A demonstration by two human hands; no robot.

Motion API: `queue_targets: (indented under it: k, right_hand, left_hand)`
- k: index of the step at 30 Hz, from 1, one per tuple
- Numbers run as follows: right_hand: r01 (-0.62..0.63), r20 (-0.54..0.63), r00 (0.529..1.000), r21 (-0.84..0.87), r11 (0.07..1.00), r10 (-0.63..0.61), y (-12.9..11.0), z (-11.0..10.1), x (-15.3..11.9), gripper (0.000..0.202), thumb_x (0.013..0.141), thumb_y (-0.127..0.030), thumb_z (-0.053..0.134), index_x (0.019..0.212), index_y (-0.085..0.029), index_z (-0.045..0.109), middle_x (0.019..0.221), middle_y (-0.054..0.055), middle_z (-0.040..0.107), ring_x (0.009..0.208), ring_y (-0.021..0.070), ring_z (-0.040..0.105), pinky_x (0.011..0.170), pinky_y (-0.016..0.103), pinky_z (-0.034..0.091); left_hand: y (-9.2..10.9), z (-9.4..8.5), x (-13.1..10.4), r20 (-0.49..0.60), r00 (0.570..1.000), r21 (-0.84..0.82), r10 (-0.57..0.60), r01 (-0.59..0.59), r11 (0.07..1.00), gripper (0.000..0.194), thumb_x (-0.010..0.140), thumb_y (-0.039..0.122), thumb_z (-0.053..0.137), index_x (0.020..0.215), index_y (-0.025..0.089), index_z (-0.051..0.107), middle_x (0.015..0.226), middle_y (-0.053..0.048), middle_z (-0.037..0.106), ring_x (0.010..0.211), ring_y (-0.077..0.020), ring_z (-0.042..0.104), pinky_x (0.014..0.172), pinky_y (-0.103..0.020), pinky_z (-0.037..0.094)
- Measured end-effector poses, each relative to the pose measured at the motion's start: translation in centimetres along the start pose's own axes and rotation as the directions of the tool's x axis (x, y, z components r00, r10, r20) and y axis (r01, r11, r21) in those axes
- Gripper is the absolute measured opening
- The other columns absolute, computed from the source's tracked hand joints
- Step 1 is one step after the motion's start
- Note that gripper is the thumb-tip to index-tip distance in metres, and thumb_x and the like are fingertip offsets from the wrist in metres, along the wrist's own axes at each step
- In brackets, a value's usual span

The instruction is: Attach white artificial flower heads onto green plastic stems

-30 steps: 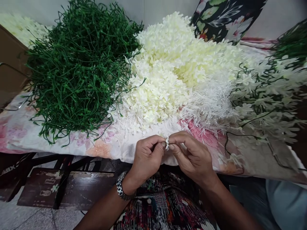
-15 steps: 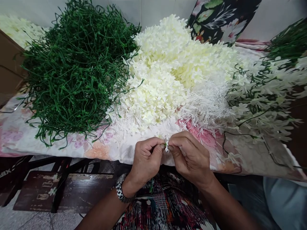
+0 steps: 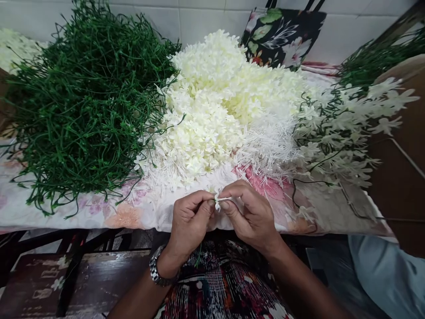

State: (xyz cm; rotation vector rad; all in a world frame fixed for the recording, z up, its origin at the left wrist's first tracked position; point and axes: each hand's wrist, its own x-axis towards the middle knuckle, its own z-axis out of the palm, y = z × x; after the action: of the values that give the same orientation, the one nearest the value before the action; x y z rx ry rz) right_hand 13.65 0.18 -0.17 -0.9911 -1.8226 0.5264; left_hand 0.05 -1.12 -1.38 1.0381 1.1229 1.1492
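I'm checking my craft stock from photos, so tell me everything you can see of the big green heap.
The green heap is a tall, loose tangle of thin, curving stems, dark green with brighter, small forked tips, plastic-looking. It rests on the floral cloth, in front of the tiled wall. Its right side meets the cream flower pile, where one stem pokes out over the blossoms. Loose stems straggle along its front. Neither hand touches it, and its inside is hidden.

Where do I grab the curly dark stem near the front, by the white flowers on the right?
Pinch the stem at its left bend, coming from the front left. It curls out over the cloth there, beyond the tangled flowers, so it's probably easiest to reach.
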Motion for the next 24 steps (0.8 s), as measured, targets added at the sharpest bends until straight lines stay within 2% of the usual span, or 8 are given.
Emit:
queue_targets:
  k: [4,8,11,15,18,21,24]
  right_hand:
    - [-0.014,-0.015,1.0,0.047,0.999,0.015,0.2,-0.2,-0.4,0.011,0.082,-0.013,0.053,0.091,-0.019,0.053,0.077,0.002,0.056,0.071,0.0134,0.055,0.062,0.028,0.047]
    - [-0.025,-0.079,0.996,0.044,0.999,0.028,-0.2,-0.9,-0.9,0.017,0.08,-0.012,0.053,0.096,-0.019,0.053,0.079,0.003,0.057,0.073,0.0152,0.055,0.063,0.03,0.046]
    - [0.085,0.069,0.994,0.006,0.996,-0.086,-1.2,-1.5,-1.5,0.022,0.078,-0.009,0.053,0.098,-0.017,0.053,0.077,0.003,0.058,0.07,0.0147,0.053,0.058,0.027,0.046]
    - [0.17,0.345,0.927,-0.039,0.985,-0.146,-2.3,-1.7,-2.2,0.033,0.078,-0.003,0.046,0.109,-0.014,0.053,0.085,0.008,0.059,0.075,0.0154,0.054,0.061,0.028,0.05]
    - [0.248,0.422,0.89,-0.135,0.959,-0.171,-2.5,-1.0,-2.6,0.028,0.082,-0.005,0.043,0.105,-0.014,0.057,0.08,0.008,0.058,0.072,0.0166,0.054,0.059,0.029,0.05]
    - [0.273,0.351,0.914,-0.165,0.948,-0.203,-2.2,-0.2,-2.9,0.014,0.083,-0.008,0.048,0.085,-0.015,0.06,0.07,0.005,0.056,0.065,0.0152,0.051,0.055,0.028,0.047]
    - [0.226,0.216,0.955,-0.093,0.97,-0.202,-1.9,-0.2,-2.9,0.013,0.083,-0.007,0.05,0.086,-0.015,0.059,0.072,0.005,0.057,0.066,0.0139,0.052,0.055,0.026,0.047]
  left_hand:
    - [0.1,0.0,-0.1,-0.004,0.996,-0.137,-0.088,0.087,0.987,0.021,0.075,0.035,0.063,0.067,0.015,0.064,0.048,0.004,0.047,0.037,-0.005,0.036,0.035,-0.017,0.029]
    - [1.1,0.1,0.1,-0.026,0.986,-0.368,-0.164,0.143,0.919,0.027,0.062,0.038,0.075,0.061,0.016,0.06,0.047,0.004,0.052,0.036,-0.006,0.041,0.038,-0.019,0.036]
    - [1.7,0.1,0.1,-0.099,0.979,-0.48,-0.178,0.109,0.87,0.029,0.053,0.035,0.08,0.06,0.017,0.059,0.045,0.005,0.054,0.04,-0.0085,0.048,0.043,-0.021,0.04]
    - [2.0,0.3,0.2,-0.175,0.971,-0.569,-0.165,0.037,0.821,0.027,0.051,0.027,0.082,0.059,0.018,0.057,0.049,0.004,0.06,0.048,-0.0107,0.054,0.05,-0.023,0.043]
    - [2.1,0.6,0.2,-0.187,0.969,-0.622,-0.16,0.009,0.783,0.024,0.053,0.02,0.079,0.058,0.018,0.056,0.049,0.003,0.061,0.048,-0.0098,0.052,0.054,-0.024,0.044]
    - [2.3,0.7,0.1,-0.205,0.966,-0.652,-0.156,-0.016,0.758,0.021,0.056,0.016,0.076,0.06,0.019,0.056,0.05,0.003,0.06,0.047,-0.0082,0.049,0.056,-0.023,0.043]
    - [2.4,0.3,-0.4,-0.182,0.975,-0.639,-0.126,-0.019,0.769,0.014,0.059,0.015,0.071,0.061,0.018,0.058,0.055,0.002,0.058,0.05,-0.009,0.049,0.055,-0.024,0.043]
